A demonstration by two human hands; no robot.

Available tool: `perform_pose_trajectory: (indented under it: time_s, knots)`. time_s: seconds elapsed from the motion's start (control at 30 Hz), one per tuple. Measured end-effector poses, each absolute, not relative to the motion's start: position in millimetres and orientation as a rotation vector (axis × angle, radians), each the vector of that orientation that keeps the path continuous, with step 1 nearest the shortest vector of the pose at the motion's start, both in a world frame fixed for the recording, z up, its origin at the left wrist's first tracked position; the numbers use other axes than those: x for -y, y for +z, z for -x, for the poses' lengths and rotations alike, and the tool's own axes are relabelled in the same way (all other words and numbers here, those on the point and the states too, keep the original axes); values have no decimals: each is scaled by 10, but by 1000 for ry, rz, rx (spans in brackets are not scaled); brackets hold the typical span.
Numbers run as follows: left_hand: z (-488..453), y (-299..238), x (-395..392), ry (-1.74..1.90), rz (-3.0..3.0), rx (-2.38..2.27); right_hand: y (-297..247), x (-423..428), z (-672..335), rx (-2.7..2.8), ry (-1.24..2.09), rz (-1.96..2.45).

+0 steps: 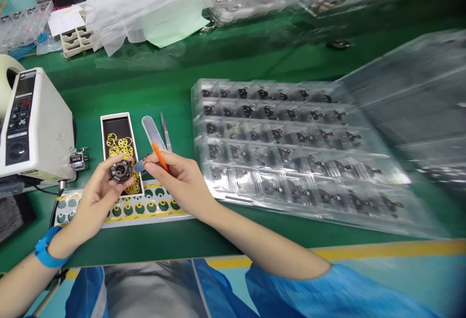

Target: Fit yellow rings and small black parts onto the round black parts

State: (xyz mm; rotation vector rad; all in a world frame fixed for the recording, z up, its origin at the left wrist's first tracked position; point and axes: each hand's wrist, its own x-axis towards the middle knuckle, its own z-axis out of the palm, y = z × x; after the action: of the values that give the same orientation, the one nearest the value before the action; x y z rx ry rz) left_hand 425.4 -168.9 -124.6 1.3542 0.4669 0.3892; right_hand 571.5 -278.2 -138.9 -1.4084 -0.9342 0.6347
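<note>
My left hand (96, 194) is closed around a small round black part (121, 171) with a ringed, open face turned up. Close by on the right, my right hand (182, 182) grips an orange pen-like tool (160, 157) between thumb and fingers. At those fingertips is a small blue-grey flat piece (139, 166), almost touching the round part; I cannot tell what kind it is. Behind my hands, a white box (104, 136) holds yellow ring-shaped pieces (122, 145). Beneath them runs a white strip sheet (145, 217) with rows of round cut-outs and yellow edges.
Tweezers (165, 131) and a translucent flat stick (150, 128) lie beyond my right hand. To the right is a clear tray (198, 94) of small dark parts. A white machine (51, 124) with a red display stands left. Paper sheets (145, 2) lie at the back.
</note>
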Motion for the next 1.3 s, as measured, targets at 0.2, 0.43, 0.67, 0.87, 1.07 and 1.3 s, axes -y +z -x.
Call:
perform_pose_trajectory:
  time_s: [0.2, 0.43, 0.67, 0.87, 1.07, 1.3]
  knots:
    - [-4258, -1246, 1703, 308, -1302, -497, -1348, 2787, -5736, 971, 682, 1397]
    - [-4259, -1243, 1698, 257, -1304, -448, -1403, 2756, -5762, 837, 918, 1245]
    - [-4250, -1254, 1712, 238, -1310, -460, -1363, 2779, -5718, 1012, 670, 1438]
    - [-4258, -1249, 1718, 222, -1298, -452, -1360, 2794, -5693, 1014, 643, 1428]
    - [-4253, -1273, 1719, 237, -1306, -455, -1337, 2785, -5732, 923, 760, 1441]
    - [-4246, -1280, 1735, 237, -1326, -447, -1352, 2778, -5696, 880, 779, 1448]
